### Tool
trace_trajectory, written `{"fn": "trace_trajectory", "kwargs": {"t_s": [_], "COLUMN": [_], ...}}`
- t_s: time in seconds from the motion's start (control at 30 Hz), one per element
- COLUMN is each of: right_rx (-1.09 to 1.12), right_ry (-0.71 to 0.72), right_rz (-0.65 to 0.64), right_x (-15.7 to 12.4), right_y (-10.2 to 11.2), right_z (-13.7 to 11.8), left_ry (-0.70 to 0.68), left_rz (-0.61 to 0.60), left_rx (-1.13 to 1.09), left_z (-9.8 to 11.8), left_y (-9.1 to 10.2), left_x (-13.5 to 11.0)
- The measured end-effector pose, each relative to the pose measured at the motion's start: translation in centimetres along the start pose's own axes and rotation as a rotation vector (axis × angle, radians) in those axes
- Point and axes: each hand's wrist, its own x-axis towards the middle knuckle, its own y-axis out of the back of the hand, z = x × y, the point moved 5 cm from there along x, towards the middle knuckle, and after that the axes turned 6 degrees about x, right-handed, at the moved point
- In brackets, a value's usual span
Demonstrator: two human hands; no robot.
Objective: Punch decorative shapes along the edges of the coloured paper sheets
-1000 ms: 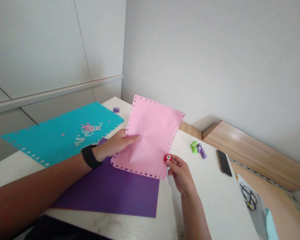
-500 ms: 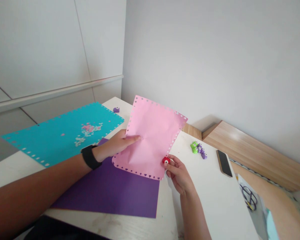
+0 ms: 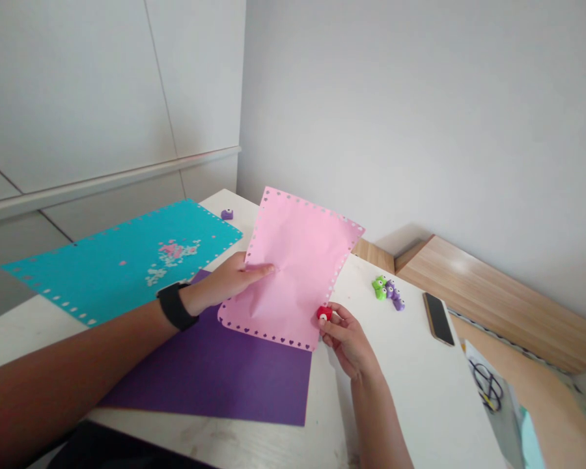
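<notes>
My left hand [image 3: 239, 277] grips a pink sheet of paper [image 3: 303, 254] by its left side, thumb on top, and holds it tilted above the table. Small punched shapes run along the edges of the pink sheet. At its lower right edge, my right hand [image 3: 342, 335] pinches a small red craft punch [image 3: 324, 314] with a white button; the punch sits on the paper's edge. Beneath lies a purple sheet [image 3: 215, 378]. On the left, a turquoise sheet [image 3: 112, 260] with punched edges bears a scatter of pink and white paper bits [image 3: 173, 253].
Green [image 3: 379, 287] and purple punches [image 3: 397, 301] are clustered on the white table [image 3: 371, 365], with a phone [image 3: 438, 318] to their right. One more purple punch [image 3: 227, 213] stands at the back left. Past the right table edge are a cable [image 3: 487, 385] and a wooden board [image 3: 508, 293].
The red punch and my right hand have shifted very slightly, and the pink sheet's right side has moved a little with them. My left hand keeps its hold.
</notes>
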Motion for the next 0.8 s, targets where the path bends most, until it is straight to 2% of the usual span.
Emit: {"fn": "trace_trajectory", "kwargs": {"t_s": [0.17, 0.37, 0.8], "right_rx": [-0.027, -0.097, -0.139], "right_ry": [0.044, 0.059, 0.103], "right_rz": [0.002, 0.071, 0.066], "right_x": [0.25, 0.43, 0.29], "right_y": [0.12, 0.64, 0.22], "right_z": [0.08, 0.30, 0.00], "left_ry": [-0.025, -0.059, -0.073], "left_rz": [0.007, -0.020, -0.007], "left_rx": [-0.040, -0.064, -0.044], "left_z": [0.03, 0.05, -0.27], "left_y": [-0.16, -0.32, -0.25], "left_x": [0.12, 0.21, 0.33]}}
